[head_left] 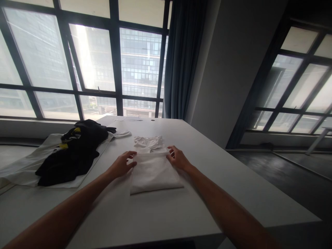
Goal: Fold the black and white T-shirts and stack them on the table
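Note:
A white garment [155, 171] lies folded on the white table [202, 152], its lower part a flat rectangle and its far end a gathered, wrinkled section. My left hand [123, 164] is at the left end of the fold's far edge, fingers and thumb pinching the cloth there. At the right end of the same edge, my right hand [177, 158] grips the cloth between thumb and fingers. Both forearms reach in from the bottom of the view.
A black garment with yellow patches [75, 152] lies on white cloth [41, 152] at the left. Another small white cloth [122, 133] sits behind it. Windows, a blue curtain [178, 62] and a pillar stand beyond the table.

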{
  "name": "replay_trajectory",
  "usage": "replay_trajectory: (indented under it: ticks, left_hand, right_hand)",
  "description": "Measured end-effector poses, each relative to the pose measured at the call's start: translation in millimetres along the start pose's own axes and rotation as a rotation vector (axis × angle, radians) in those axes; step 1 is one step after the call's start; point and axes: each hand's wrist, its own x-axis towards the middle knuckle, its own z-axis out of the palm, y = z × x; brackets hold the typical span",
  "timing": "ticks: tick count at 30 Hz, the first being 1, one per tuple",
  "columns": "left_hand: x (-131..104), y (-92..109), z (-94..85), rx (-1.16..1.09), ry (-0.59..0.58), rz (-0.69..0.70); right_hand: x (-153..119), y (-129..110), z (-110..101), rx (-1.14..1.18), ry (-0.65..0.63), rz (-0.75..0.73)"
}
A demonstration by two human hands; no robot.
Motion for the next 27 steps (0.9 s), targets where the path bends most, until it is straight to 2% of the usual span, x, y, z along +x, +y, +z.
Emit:
replay_trajectory:
  ticks: [2,4,6,8,12,14,16,19,23,27]
  left_hand:
    - [-2,-3,2.2,0.197,0.011,0.032]
    - [-8,4,3.0,0.283,-0.028,0.121]
    - [-15,16,4.7,0.275,-0.111,0.241]
    - [-22,27,8.6,0.283,-0.228,0.320]
    - [-32,27,19.8,0.398,-0.472,0.339]
    - [-34,21,23.4,0.420,-0.522,0.326]
    - [-34,17,23.2,0.414,-0.531,0.325]
    - [-32,18,12.0,0.369,-0.567,0.328]
    - [-29,27,-17.2,0.350,-0.660,0.296]
    - [-31,33,-32.2,0.317,-0.655,0.251]
  right_hand:
    - [-1,0,2,-0.138,-0.059,-0.009]
    - [-6,-6,0,-0.216,-0.083,-0.066]
    - [-12,-15,-3,-0.218,-0.118,-0.135]
    - [-20,-23,-3,-0.212,-0.218,-0.172]
    - [-31,-30,5,-0.327,-0.523,-0.113]
    - [-34,-30,7,-0.377,-0.608,-0.083]
    - [-34,-28,6,-0.403,-0.631,-0.073]
    - [-33,-26,-6,-0.380,-0.616,-0.068]
    - [-30,-25,-34,-0.286,-0.574,-0.087]
    - [-32,-27,-54,-0.277,-0.683,-0.016]
